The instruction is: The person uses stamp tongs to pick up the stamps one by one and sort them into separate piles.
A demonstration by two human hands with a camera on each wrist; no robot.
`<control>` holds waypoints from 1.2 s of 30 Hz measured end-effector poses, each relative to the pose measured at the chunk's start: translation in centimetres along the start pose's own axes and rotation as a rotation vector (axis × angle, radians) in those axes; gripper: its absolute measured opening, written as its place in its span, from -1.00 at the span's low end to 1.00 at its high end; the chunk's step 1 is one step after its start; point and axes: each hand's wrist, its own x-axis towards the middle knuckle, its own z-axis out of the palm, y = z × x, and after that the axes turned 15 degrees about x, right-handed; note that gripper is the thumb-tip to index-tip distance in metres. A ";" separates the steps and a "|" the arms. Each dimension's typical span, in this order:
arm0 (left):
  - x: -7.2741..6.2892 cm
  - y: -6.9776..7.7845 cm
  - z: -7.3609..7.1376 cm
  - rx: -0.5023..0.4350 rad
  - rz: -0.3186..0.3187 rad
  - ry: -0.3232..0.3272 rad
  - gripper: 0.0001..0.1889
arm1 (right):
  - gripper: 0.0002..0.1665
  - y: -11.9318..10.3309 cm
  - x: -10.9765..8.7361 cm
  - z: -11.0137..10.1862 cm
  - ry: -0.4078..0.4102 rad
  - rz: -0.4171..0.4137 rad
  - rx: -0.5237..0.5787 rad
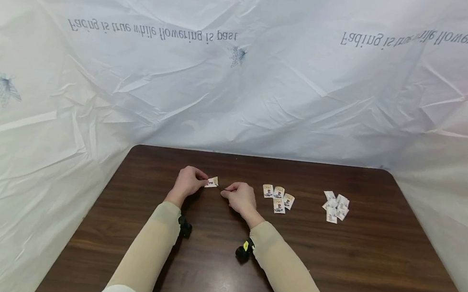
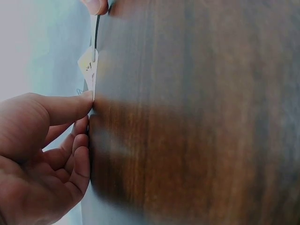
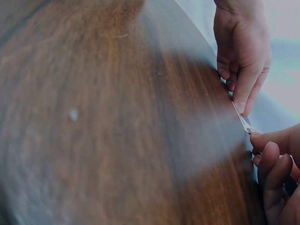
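My left hand [image 1: 188, 182] pinches the left edge of a small printed paper piece [image 1: 212, 182] between thumb and fingertips, low over the table. The piece is white with a yellowish patch and a small figure; its far end tilts up in the left wrist view. From the right side, my right hand [image 1: 241, 197] holds slim dark tweezers [image 1: 221, 188], whose tips meet the paper's right edge. In the right wrist view, the fingers of the right hand [image 3: 276, 176] are curled, with a black end of the tweezers [image 3: 289, 185] showing behind them.
Right of my hands, several similar yellowish printed pieces [image 1: 279, 205] lie grouped on the dark wooden table [image 1: 358, 271]. Farther right is a loose overlapping pile of whiter paper pieces [image 1: 332, 215]. A white printed sheet [image 1: 239, 103] hangs around the table's back and sides.
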 end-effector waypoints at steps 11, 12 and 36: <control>-0.5 -1.2 -0.3 -0.032 -0.010 0.017 -0.86 | -0.86 -0.3 -0.4 1.0 0.008 0.004 0.001; -0.6 -1.2 -0.3 -0.033 -0.010 0.018 -0.85 | -0.85 -0.3 -0.5 1.0 0.010 0.005 0.003; -8.4 1.7 -1.4 -0.159 0.323 0.158 -0.82 | -0.90 -0.3 -4.5 -8.5 -0.374 -0.124 0.148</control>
